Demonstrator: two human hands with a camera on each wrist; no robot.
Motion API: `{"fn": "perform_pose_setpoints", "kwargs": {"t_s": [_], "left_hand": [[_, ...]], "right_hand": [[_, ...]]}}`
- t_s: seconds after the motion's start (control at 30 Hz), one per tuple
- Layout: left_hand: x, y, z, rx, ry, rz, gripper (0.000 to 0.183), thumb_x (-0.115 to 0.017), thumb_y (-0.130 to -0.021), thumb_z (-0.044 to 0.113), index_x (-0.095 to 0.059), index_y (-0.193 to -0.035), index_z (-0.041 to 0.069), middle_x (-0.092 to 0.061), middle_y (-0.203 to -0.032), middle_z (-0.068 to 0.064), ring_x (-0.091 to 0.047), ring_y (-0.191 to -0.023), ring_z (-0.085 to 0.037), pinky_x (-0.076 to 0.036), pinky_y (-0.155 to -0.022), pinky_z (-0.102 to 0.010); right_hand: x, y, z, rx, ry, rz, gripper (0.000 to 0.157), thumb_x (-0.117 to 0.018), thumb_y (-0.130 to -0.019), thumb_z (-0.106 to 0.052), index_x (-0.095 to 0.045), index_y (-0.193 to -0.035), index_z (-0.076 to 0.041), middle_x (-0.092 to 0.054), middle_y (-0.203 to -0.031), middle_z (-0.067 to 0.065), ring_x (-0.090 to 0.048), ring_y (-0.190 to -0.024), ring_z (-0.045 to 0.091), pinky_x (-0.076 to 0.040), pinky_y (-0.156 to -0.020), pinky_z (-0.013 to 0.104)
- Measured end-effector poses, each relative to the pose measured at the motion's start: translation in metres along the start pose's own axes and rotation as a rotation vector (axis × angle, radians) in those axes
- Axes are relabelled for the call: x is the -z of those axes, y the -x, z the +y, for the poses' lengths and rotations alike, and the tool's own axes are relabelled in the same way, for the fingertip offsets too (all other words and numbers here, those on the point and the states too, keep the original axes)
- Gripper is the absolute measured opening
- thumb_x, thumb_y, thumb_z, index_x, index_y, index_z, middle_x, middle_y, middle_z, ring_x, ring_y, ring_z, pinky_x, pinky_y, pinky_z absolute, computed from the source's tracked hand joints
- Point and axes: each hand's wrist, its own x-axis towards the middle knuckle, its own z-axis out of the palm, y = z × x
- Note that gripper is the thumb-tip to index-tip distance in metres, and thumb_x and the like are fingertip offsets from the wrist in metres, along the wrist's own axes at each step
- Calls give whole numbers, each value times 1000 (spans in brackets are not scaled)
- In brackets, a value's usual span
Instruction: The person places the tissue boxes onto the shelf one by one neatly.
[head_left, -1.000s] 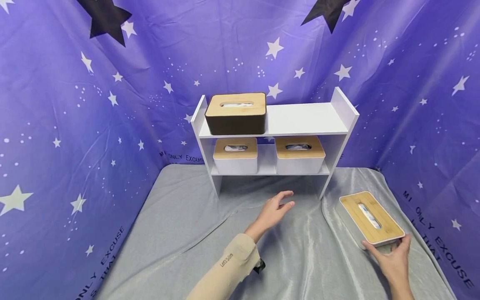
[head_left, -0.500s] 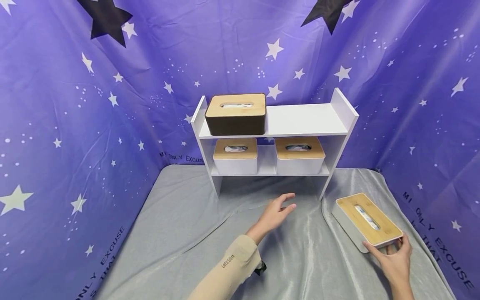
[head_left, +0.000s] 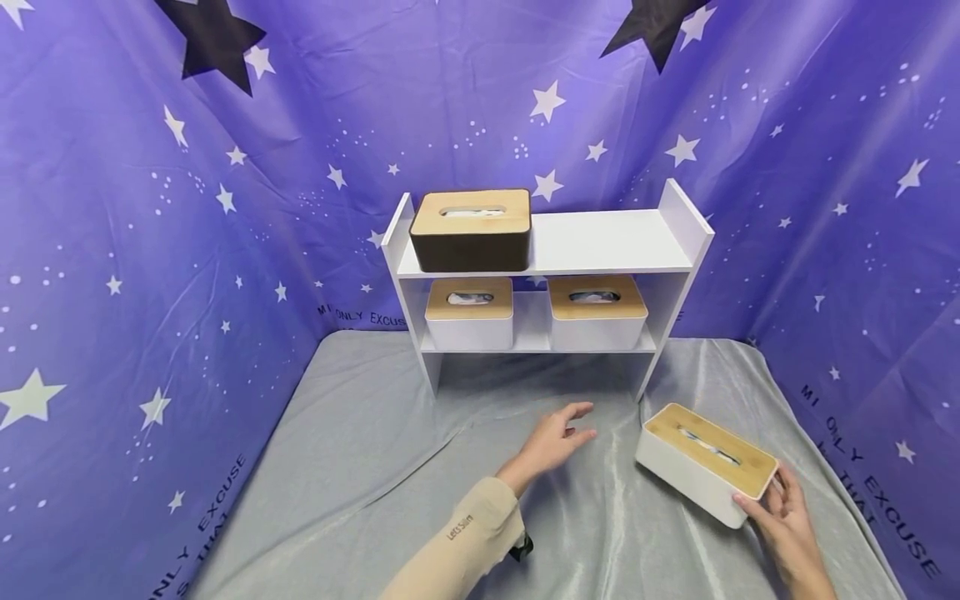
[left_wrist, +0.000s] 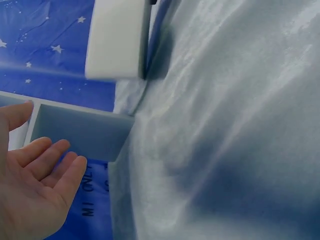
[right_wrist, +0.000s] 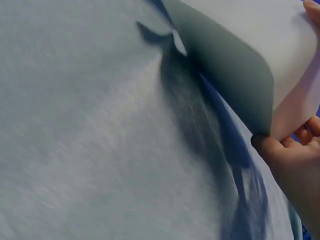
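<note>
My right hand (head_left: 789, 527) grips the near right end of a white tissue box (head_left: 693, 482) with a bamboo lid, at the right in the head view. In the right wrist view, fingers and thumb hold the box (right_wrist: 220, 65) by one end; its underside shows above the cloth, so it looks lifted. The left hand (head_left: 551, 440) hovers in front of the shelf with fingers relaxed and apart, holding nothing. Its open palm (left_wrist: 37, 200) shows in the left wrist view, with the white box (left_wrist: 117, 42) beyond it.
A white two-tier shelf (head_left: 600, 242) stands at the back. On its upper tier, at the left, sits a dark brown tissue box (head_left: 472, 250). Two white tissue boxes (head_left: 471, 332) (head_left: 597, 333) occupy the lower tier. Grey cloth (head_left: 360, 433) covers the table; purple star curtains (head_left: 187, 250) surround it.
The right hand has moved the held tissue box leftward and slightly nearer, turning it more sideways. My left hand has shifted slightly nearer, still holding nothing.
</note>
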Motion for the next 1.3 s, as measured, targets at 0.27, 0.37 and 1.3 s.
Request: {"fn": "perform_pose_setpoints", "kwargs": {"t_s": [0.27, 0.37, 1.3], "left_hand": [[-23, 12, -9, 83, 50, -149, 62, -73, -92, 23, -49, -146, 6, -55, -148, -9, -57, -132, -26, -53, -103, -23], [-23, 17, -12, 86, 90, -175, 63, -75, -90, 20, -49, -146, 7, -54, -149, -8, -55, -134, -22, -52, -104, -24], [52, 35, 36, -109, 320, 83, 65, -80, -84, 9, -54, -144, 10, -59, -143, -10, -56, -133, -25, -58, -96, -28]], "right_hand": [[-17, 11, 14, -27, -204, -297, 66, -37, -94, 18, -33, -147, -21, -49, -140, -19, -55, -122, -5, -55, -93, 15], [-26, 12, 17, -12, -211, -345, 67, -35, -95, 16, -32, -150, -21, -45, -145, -20, -51, -127, -6, -54, -94, 15], [-111, -18, -61, 336, 65, -415, 80, -42, -83, 27, -12, -155, 11, -37, -159, -4, -41, -141, 2, -37, -110, 8]]}}
